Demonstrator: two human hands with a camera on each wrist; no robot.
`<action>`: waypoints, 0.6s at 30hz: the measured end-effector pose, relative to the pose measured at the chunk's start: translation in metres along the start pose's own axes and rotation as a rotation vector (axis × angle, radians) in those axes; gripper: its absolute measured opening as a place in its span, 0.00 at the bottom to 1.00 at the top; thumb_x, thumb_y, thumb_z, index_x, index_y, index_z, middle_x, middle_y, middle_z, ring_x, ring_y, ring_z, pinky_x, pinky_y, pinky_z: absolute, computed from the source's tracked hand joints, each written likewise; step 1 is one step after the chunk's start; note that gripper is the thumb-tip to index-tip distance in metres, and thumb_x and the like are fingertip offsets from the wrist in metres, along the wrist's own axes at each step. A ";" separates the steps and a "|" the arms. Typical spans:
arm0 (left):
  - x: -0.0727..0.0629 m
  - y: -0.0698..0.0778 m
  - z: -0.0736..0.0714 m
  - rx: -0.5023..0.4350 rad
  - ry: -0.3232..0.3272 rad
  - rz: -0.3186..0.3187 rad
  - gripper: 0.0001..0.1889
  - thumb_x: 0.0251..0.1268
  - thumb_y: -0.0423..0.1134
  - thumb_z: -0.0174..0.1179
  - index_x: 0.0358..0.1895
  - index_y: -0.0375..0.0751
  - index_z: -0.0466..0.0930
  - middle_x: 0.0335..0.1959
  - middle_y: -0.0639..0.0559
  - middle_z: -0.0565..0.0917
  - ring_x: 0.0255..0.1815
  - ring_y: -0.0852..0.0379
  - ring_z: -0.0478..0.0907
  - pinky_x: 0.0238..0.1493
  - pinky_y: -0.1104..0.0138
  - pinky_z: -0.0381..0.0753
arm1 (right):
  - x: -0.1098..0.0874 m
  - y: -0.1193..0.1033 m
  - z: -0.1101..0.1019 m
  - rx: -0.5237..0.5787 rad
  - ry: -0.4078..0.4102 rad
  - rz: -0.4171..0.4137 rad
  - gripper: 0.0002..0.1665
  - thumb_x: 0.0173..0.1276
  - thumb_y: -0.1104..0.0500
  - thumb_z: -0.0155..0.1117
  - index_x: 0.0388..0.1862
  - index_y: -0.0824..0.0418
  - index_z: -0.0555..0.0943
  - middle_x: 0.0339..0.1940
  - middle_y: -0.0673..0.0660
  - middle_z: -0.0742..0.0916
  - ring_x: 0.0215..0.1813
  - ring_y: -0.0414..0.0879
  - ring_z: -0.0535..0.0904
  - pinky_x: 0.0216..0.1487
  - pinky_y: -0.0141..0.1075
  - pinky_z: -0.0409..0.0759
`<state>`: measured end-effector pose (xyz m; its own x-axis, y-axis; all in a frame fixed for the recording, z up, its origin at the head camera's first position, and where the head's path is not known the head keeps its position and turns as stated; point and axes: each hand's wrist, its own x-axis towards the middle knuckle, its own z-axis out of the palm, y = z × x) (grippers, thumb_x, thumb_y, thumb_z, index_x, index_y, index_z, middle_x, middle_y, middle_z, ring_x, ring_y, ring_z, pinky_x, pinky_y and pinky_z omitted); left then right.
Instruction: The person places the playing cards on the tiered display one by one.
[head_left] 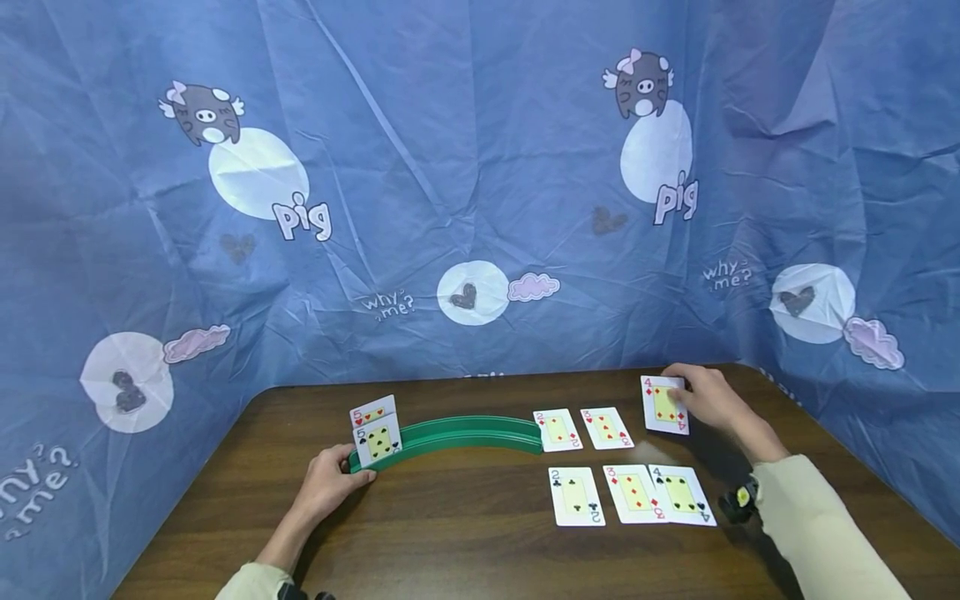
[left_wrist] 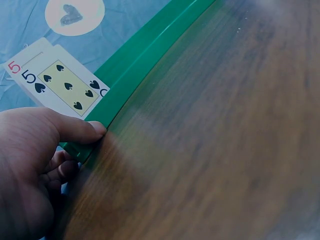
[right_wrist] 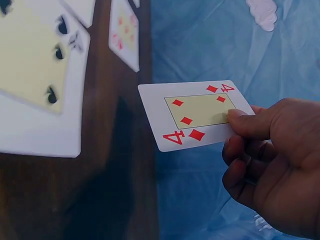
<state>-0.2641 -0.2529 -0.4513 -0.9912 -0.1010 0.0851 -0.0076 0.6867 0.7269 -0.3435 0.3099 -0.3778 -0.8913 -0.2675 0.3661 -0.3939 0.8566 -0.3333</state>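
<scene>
My left hand (head_left: 324, 485) pinches the left end of a curved green card holder (head_left: 468, 432), thumb on its front face in the left wrist view. A 5 of spades (left_wrist: 68, 86) stands in the holder near that hand, in front of a 5 of hearts (head_left: 373, 410) that is partly covered. At the table's far right, my right hand (head_left: 708, 402) holds a 4 of diamonds (right_wrist: 195, 112) by one edge between thumb and fingers. The card is face up and raised off the table in the right wrist view.
Face up right of the holder lie a 2 of diamonds (head_left: 558, 429) and a 3 of hearts (head_left: 607, 427). Closer to me are a 2 of clubs (head_left: 576, 497), a 3 of diamonds (head_left: 632, 493) and a 4 of spades (head_left: 681, 495). Blue patterned cloth (head_left: 390, 208) hangs behind the wooden table (head_left: 450, 533).
</scene>
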 end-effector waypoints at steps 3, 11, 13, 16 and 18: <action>0.000 0.000 0.000 0.000 0.003 0.002 0.23 0.55 0.33 0.70 0.54 0.26 0.80 0.50 0.33 0.83 0.46 0.49 0.79 0.48 0.57 0.78 | 0.003 -0.006 -0.003 0.004 0.020 -0.013 0.14 0.67 0.68 0.62 0.50 0.70 0.82 0.45 0.69 0.87 0.46 0.60 0.82 0.49 0.54 0.75; 0.000 -0.001 0.001 -0.007 0.010 0.012 0.23 0.54 0.32 0.71 0.54 0.25 0.80 0.48 0.33 0.84 0.44 0.50 0.79 0.45 0.59 0.77 | 0.014 -0.035 -0.010 0.058 0.022 -0.018 0.11 0.69 0.65 0.63 0.48 0.67 0.83 0.39 0.63 0.88 0.39 0.50 0.80 0.40 0.41 0.74; 0.000 -0.001 0.001 -0.009 0.009 0.010 0.23 0.54 0.32 0.71 0.54 0.25 0.80 0.48 0.33 0.84 0.44 0.50 0.79 0.46 0.58 0.78 | 0.018 -0.044 -0.011 0.080 0.020 -0.018 0.09 0.69 0.64 0.63 0.46 0.66 0.84 0.36 0.61 0.88 0.37 0.48 0.78 0.38 0.38 0.72; 0.000 0.000 0.000 -0.007 0.005 0.006 0.23 0.54 0.32 0.71 0.54 0.25 0.80 0.49 0.33 0.84 0.45 0.50 0.79 0.48 0.57 0.78 | 0.023 -0.057 -0.011 0.114 0.019 -0.023 0.08 0.69 0.64 0.64 0.44 0.65 0.84 0.34 0.59 0.87 0.35 0.46 0.76 0.36 0.36 0.71; 0.001 0.000 0.000 -0.004 0.005 0.007 0.24 0.54 0.33 0.71 0.54 0.25 0.80 0.50 0.33 0.84 0.45 0.49 0.79 0.48 0.56 0.78 | 0.027 -0.065 -0.011 0.130 0.021 -0.033 0.07 0.68 0.64 0.64 0.43 0.65 0.84 0.32 0.58 0.87 0.34 0.45 0.76 0.35 0.35 0.71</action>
<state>-0.2647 -0.2529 -0.4515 -0.9906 -0.1002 0.0936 -0.0004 0.6848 0.7287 -0.3397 0.2520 -0.3372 -0.8728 -0.2844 0.3966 -0.4503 0.7826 -0.4298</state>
